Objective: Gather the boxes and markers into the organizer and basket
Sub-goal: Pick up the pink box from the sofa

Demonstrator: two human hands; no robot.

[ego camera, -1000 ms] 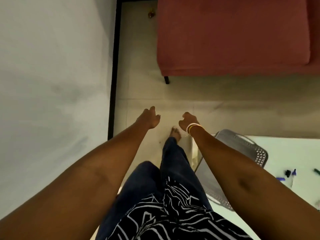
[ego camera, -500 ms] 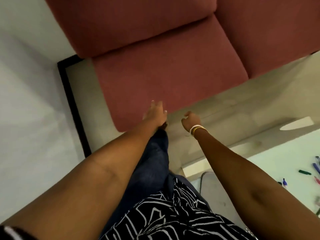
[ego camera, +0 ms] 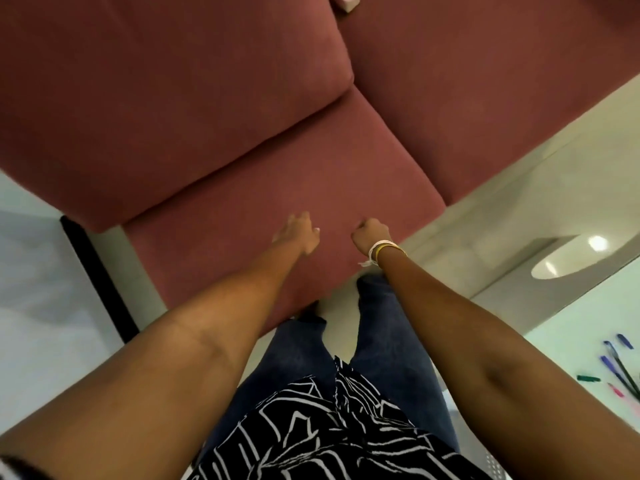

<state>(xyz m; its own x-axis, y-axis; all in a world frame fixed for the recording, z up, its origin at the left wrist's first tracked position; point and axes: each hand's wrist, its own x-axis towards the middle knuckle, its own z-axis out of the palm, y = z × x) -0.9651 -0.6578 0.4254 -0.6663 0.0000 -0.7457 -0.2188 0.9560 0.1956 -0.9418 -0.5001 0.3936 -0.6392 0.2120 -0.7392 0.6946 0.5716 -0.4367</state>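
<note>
Now facing red sofa (ego camera: 277, 188), turning from markers (ego camera: 620, 368) on table (ego camera: 554, 358); left hand (ego camera: 298, 233) loosely open, right hand (ego camera: 370, 233) clenched, both empty; gathering not yet beginning.

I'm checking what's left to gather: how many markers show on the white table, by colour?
Blue-capped markers: 3
Green marker: 1
Pink marker: 1
Total: 5 in view; the frame edge may hide more.

pale table (ego camera: 568, 344) at right edge | markers (ego camera: 620, 367) lie loose on it: blue, green, pink | sofa (ego camera: 242, 150) seat bare
</note>
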